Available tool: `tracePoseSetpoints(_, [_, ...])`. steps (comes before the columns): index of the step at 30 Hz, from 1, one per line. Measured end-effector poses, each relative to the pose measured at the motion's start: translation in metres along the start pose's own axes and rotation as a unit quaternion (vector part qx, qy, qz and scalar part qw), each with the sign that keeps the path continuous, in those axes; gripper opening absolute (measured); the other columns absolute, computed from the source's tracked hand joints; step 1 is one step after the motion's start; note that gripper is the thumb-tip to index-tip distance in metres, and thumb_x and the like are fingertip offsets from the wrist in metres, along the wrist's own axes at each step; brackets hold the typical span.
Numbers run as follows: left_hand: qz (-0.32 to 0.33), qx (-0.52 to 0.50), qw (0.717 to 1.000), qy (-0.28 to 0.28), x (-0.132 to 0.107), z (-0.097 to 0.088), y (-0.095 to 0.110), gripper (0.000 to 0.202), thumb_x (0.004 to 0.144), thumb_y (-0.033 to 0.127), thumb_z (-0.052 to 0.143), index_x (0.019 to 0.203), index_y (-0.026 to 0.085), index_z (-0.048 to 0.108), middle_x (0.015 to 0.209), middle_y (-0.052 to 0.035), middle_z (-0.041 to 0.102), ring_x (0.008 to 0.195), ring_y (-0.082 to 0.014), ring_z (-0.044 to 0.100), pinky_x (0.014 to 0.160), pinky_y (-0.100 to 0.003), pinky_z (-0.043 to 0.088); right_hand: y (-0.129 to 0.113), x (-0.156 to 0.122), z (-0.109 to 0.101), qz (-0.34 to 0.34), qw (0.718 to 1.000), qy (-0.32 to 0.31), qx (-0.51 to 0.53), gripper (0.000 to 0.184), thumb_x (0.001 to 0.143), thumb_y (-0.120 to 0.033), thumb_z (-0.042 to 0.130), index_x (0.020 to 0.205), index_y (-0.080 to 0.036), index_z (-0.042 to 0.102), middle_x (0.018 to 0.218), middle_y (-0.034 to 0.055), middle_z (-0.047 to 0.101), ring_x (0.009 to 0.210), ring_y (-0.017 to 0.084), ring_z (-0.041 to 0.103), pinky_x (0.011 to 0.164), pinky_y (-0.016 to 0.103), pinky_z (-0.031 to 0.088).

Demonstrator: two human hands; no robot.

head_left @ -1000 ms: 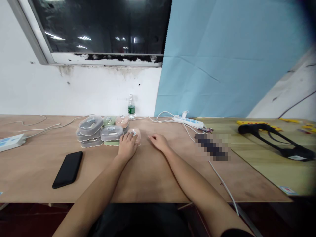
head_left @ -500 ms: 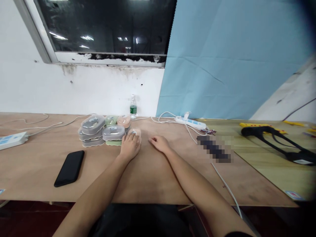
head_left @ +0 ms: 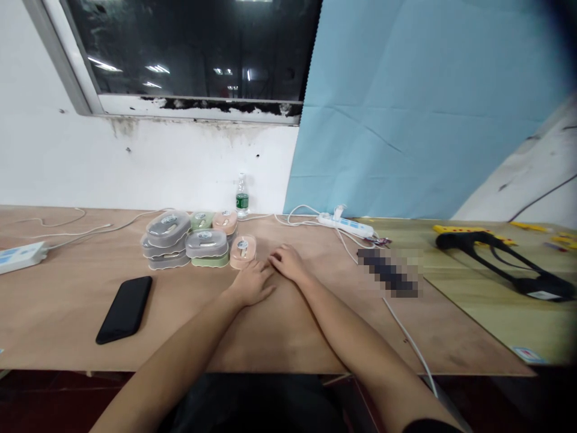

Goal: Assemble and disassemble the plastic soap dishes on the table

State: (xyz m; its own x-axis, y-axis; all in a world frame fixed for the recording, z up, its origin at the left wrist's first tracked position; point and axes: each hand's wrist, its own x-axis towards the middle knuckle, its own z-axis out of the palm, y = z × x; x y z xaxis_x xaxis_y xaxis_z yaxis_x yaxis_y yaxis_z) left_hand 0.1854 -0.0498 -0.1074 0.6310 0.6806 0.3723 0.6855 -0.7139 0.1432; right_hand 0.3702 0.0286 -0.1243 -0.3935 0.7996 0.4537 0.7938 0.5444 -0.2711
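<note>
My left hand (head_left: 253,284) lies on the tabletop just in front of a small pink lidded box (head_left: 243,251), its fingers spread and holding nothing. Close to its right rests my right hand (head_left: 287,261), fingers loosely bent and apart, with nothing visible in them. The two hands' fingertips meet or nearly meet. Left of the pink box, a grey-lidded box (head_left: 206,243) sits on a green box (head_left: 210,261). Farther left is a stack of grey boxes (head_left: 169,227). Behind stand a green-lidded box (head_left: 201,220) and another pink box (head_left: 224,222).
A black phone (head_left: 124,310) lies at the left front. By the wall stand a water bottle (head_left: 242,195) and a white power strip (head_left: 345,225) with cables. A blurred-out dark item (head_left: 388,272) and a black strap-like frame (head_left: 500,264) lie to the right.
My left hand has come off the front pink box and moved right and nearer to me, beside my right hand. My right hand has shifted only slightly. The boxes stay in place.
</note>
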Motion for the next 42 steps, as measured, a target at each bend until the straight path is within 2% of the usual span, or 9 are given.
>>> tracePoseSetpoints(8, [0.000,-0.009,1.000,-0.022,0.0002,-0.0001,-0.0002,0.041,0.085,0.045,0.050,0.114,0.018,0.059,0.114,-0.0118,0.057,0.104,-0.0263,0.051,0.096,-0.044,0.037,-0.0031,0.0017,-0.0018,0.012,1.000,0.003,-0.005,0.017,0.085,-0.031,0.058,0.091,-0.020,0.070,0.090,0.0055,0.063,0.090,0.018,0.054,0.084,0.030,0.038])
tracePoseSetpoints(15, [-0.017,-0.011,1.000,-0.007,0.0006,-0.0010,0.0035,0.044,0.083,0.044,0.052,0.119,0.020,0.056,0.131,-0.0128,0.046,0.113,-0.0299,0.046,0.095,-0.047,0.038,-0.0009,0.0036,-0.0005,0.018,1.000,-0.017,0.005,0.018,0.084,-0.032,0.060,0.095,-0.021,0.069,0.094,0.0060,0.064,0.093,0.019,0.054,0.085,0.031,0.039])
tracePoseSetpoints(20, [-0.008,-0.029,0.999,-0.035,0.0019,0.0006,0.0016,0.039,0.086,0.044,0.049,0.115,0.020,0.058,0.115,-0.0112,0.056,0.105,-0.0269,0.051,0.095,-0.045,0.037,-0.0003,0.0038,0.0003,0.017,0.999,-0.032,-0.002,0.020,0.084,-0.035,0.060,0.094,-0.021,0.069,0.091,0.0061,0.063,0.090,0.019,0.054,0.083,0.031,0.039])
tracePoseSetpoints(24, [-0.006,-0.030,0.999,-0.036,0.0025,0.0015,-0.0005,0.039,0.086,0.044,0.049,0.115,0.019,0.058,0.111,-0.0111,0.057,0.102,-0.0260,0.051,0.094,-0.044,0.038,-0.0008,0.0030,-0.0016,0.009,1.000,-0.025,0.013,0.020,0.084,-0.034,0.061,0.095,-0.020,0.069,0.093,0.0063,0.063,0.092,0.019,0.054,0.084,0.030,0.040])
tracePoseSetpoints(42, [0.017,-0.051,0.998,-0.032,-0.0020,-0.0022,-0.0009,0.041,0.087,0.041,0.048,0.120,0.019,0.055,0.123,-0.0117,0.056,0.109,-0.0260,0.052,0.096,-0.043,0.039,-0.0011,0.0001,-0.0048,-0.002,0.999,-0.035,0.038,0.018,0.082,-0.029,0.063,0.096,-0.019,0.069,0.094,0.0057,0.064,0.092,0.018,0.056,0.086,0.032,0.041])
